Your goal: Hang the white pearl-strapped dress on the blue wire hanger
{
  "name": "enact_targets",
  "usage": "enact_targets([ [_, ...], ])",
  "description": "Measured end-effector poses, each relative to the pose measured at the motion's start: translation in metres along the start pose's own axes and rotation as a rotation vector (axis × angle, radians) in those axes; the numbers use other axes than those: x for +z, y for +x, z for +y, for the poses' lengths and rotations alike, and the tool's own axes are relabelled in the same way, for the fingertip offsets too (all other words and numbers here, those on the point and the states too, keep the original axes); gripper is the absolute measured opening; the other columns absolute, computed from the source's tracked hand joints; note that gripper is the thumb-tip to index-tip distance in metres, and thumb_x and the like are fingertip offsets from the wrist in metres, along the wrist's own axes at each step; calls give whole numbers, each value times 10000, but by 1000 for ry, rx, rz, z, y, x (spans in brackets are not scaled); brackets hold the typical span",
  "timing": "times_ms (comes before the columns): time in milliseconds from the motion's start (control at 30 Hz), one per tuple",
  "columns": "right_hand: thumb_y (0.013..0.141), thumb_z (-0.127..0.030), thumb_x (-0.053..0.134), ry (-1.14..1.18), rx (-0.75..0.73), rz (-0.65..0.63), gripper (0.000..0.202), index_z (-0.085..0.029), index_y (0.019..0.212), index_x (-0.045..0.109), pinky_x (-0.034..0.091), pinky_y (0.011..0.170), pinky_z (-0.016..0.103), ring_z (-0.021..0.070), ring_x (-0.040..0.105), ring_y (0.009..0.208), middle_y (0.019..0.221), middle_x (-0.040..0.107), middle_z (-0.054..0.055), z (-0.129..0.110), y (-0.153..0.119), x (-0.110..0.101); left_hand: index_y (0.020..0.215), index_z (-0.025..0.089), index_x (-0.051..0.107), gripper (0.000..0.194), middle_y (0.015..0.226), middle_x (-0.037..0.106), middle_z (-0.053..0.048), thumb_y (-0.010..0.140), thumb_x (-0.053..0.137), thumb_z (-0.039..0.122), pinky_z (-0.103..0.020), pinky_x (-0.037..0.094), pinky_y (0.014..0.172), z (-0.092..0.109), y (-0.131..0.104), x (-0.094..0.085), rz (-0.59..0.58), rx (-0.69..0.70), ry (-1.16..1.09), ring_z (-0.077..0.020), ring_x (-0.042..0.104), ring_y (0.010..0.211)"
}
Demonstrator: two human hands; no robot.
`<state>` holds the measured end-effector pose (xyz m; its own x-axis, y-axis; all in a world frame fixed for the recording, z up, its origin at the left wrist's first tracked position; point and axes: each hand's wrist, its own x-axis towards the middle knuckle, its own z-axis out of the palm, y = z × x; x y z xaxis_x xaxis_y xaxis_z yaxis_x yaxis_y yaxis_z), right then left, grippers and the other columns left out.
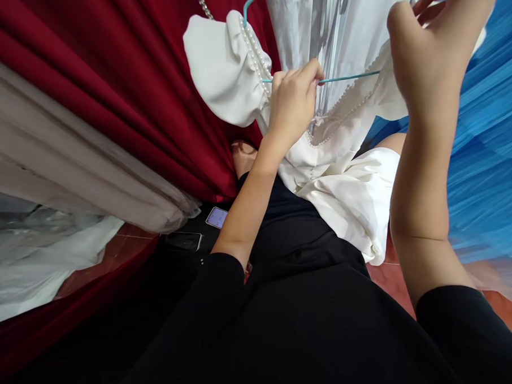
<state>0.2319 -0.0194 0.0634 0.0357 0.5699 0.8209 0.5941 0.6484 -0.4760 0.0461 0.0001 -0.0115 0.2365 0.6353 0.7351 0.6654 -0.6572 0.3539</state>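
Note:
A white dress [349, 191] with puffed sleeves and pearl trim at the neckline hangs on a thin teal hanger [348, 77]. Its skirt lies bunched over my lap. My left hand [293, 97] is closed around the hanger's lower bar, close to the left sleeve. Higher up on the right, my right hand [427, 37] has curled fingers at the hanger's right side, by the dress's right shoulder. The back of that hand hides much of what its fingers grip; the hanger wire runs up to them. The hanger's top lies outside the view.
Red drapery [149, 89] and pale tulle [88, 148] hang on the left, blue tulle [488, 165] on the right. White fabric [291, 26] hangs ahead. Two phones, one with a lit screen [217, 217] and one dark [184, 241], lie on a black surface beside me.

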Motion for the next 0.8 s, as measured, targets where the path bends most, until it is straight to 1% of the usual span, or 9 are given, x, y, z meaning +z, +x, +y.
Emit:
enact_targets([
  [100, 786, -65, 502, 20, -281, -103, 339, -156, 1094, 612, 484, 795, 299, 160, 591, 945, 1066, 626, -6, -8, -27, 11, 893, 343, 543, 192, 819, 643, -15, 921, 430, 190, -475, 382, 924, 1, -3, 5, 95, 18, 9, -310, 573, 867],
  [267, 966, -362, 452, -237, -113, -238, 264, -298, 1209, 536, 408, 983, 466, 226, 547, 951, 960, 627, 7, 18, -59, 50, 941, 300, 553, 236, 959, 659, -3, 985, 369, 158, -449, 374, 1033, 3, -11, 17, 204, 116, -91, -246, 588, 957],
  [433, 992, -420, 370, -222, -82, -187, 261, -371, 1188, 535, 375, 1037, 438, 220, 507, 996, 992, 623, -9, 26, -66, 64, 1106, 228, 553, 298, 1254, 537, -49, 900, 434, 48, -380, 391, 1123, -11, -5, 22, 745, 182, -57, -184, 462, 1249],
  [500, 1008, -398, 344, -220, -92, -187, 253, -362, 1141, 557, 367, 1045, 441, 223, 507, 994, 984, 621, -6, 20, -69, 63, 1161, 218, 558, 438, 1331, 476, -61, 810, 443, -19, -430, 279, 1206, -23, 3, 9, 953, 187, 35, -221, 394, 1334],
  [567, 1013, -396, 339, -227, -98, -213, 254, -362, 1115, 570, 359, 1049, 449, 228, 502, 1000, 993, 621, -7, 15, -72, 61, 1192, 218, 564, 557, 1309, 511, -56, 741, 406, -68, -479, 292, 1192, -39, 12, -9, 1063, 215, 70, -244, 433, 1320],
  [600, 1010, -395, 345, -229, -102, -221, 250, -364, 1113, 571, 357, 1051, 450, 228, 500, 1003, 1004, 619, -10, 14, -72, 59, 1187, 224, 569, 584, 1249, 563, -42, 725, 388, -83, -470, 367, 1146, -49, 16, -18, 1043, 236, 62, -237, 505, 1255],
  [700, 997, -424, 355, -248, -87, -235, 250, -385, 1101, 580, 353, 1063, 441, 231, 493, 1011, 997, 618, -9, 19, -71, 55, 1044, 283, 609, 531, 993, 670, 28, 733, 413, -100, -308, 571, 897, -84, 31, -45, 721, 235, -22, -186, 669, 971],
  [733, 994, -441, 348, -253, -76, -238, 260, -396, 1096, 583, 352, 1067, 440, 236, 490, 1015, 989, 619, -5, 22, -70, 54, 971, 283, 615, 483, 913, 677, 45, 737, 434, -99, -257, 589, 826, -99, 37, -53, 680, 251, -18, -169, 686, 890],
  [800, 987, -459, 333, -239, -69, -242, 283, -412, 1107, 585, 348, 1072, 450, 245, 488, 1030, 1000, 622, -2, 26, -68, 53, 884, 244, 602, 396, 819, 666, 70, 737, 459, -94, -171, 583, 772, -136, 46, -68, 751, 308, 55, -125, 686, 807],
])
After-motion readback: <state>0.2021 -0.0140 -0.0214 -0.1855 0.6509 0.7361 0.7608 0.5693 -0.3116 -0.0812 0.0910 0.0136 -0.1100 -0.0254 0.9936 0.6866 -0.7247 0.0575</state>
